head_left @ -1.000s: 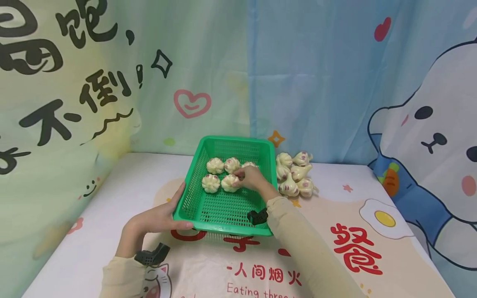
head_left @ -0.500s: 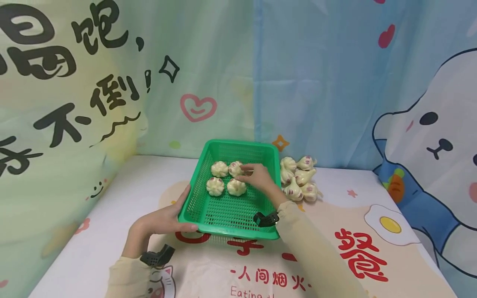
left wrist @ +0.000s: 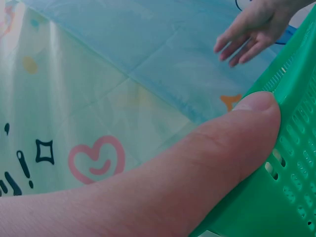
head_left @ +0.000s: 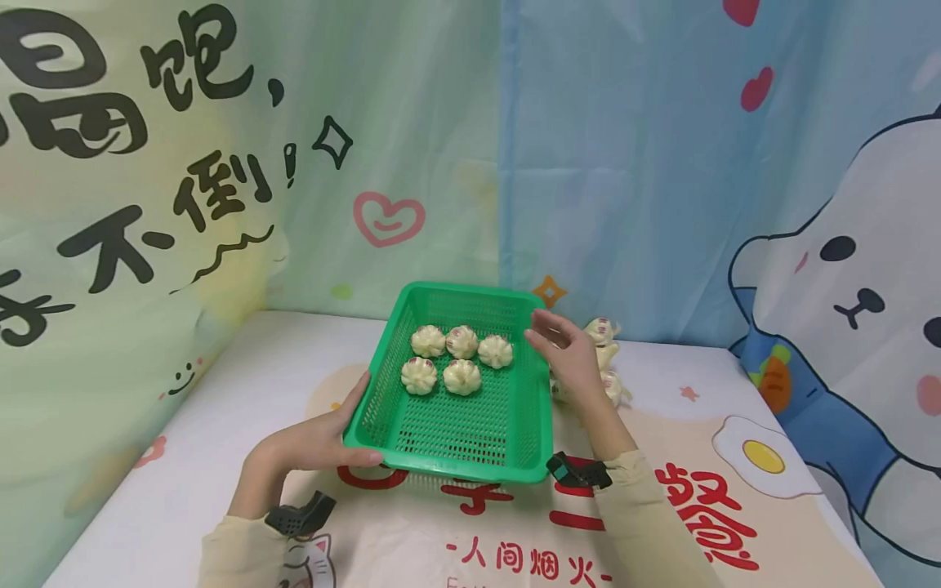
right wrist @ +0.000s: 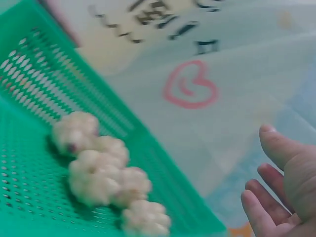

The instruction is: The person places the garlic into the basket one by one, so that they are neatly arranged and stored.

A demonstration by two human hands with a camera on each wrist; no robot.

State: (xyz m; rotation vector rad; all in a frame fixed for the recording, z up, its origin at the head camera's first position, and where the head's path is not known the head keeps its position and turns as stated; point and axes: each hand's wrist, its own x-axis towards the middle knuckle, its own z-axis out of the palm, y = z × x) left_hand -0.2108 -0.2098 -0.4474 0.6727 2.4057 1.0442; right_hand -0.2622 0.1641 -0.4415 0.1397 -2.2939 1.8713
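Left hand point(head_left: 312, 437) grips green basket point(head_left: 448, 433) by near-left corner; right hand point(head_left: 571, 357), fingers parted, hovers beside right rim. Five garlic bulbs point(head_left: 462, 377) lie inside, between hands (outside pile point(head_left: 612, 385) partly hidden).

The person is wearing pale-yellow sleeves point(head_left: 654, 514) and 2 angular black wrist devices point(head_left: 300, 516), the right device point(head_left: 586, 474) showing a green patch point(head_left: 561, 471).
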